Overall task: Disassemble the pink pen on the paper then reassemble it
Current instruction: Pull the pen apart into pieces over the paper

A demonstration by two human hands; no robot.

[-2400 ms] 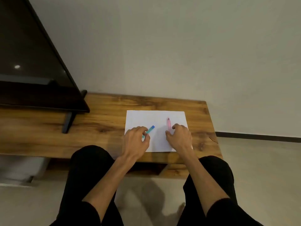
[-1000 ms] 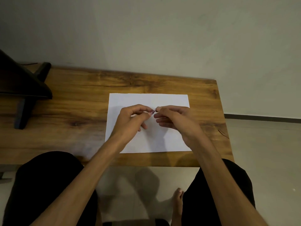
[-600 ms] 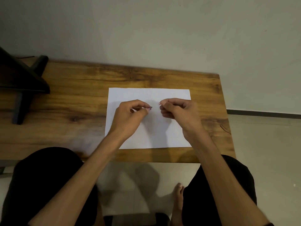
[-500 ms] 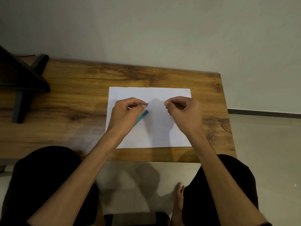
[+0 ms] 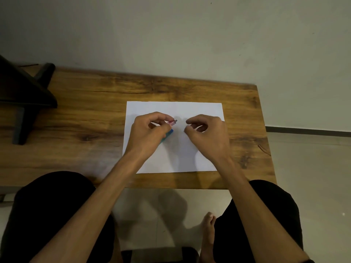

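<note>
**Pink pen split over the sheet, one half in each hand (probably)**

Pink is barely visible here, just a short stub of the pink pen (image 5: pixel 172 121) poking out past the left hand (image 5: pixel 150 132), which has its thumb and fingertips pinched tight around the barrel. The exposed end looks greyish, so my guess is that's the open end where a part came off. The pen is held just above the paper (image 5: pixel 174 109), not lying on it.

The right hand (image 5: pixel 206 133) sits a little apart from the pen tip, fingers curled in with thumb and forefinger nearly meeting. It looks like it's pinching something small, maybe a cap or tip piece, but honestly I can't tell if there's anything in there. Too small and too shadowed.

Why hold it like this? Keeping both hands low over the white sheet makes sense, since any tiny spring or refill that drops lands on a plain background rather than the busy grain of the wooden table (image 5: pixel 85 103). Left hand acts as the vise, right does the fiddly pulling.

A blue-green pen (image 5: pixel 168 135) lies on the sheet, mostly tucked under the left hand. It's not part of the job, but it's right where a loose piece could roll against it.

Judging by this, disassembly is in its early stage.
</note>
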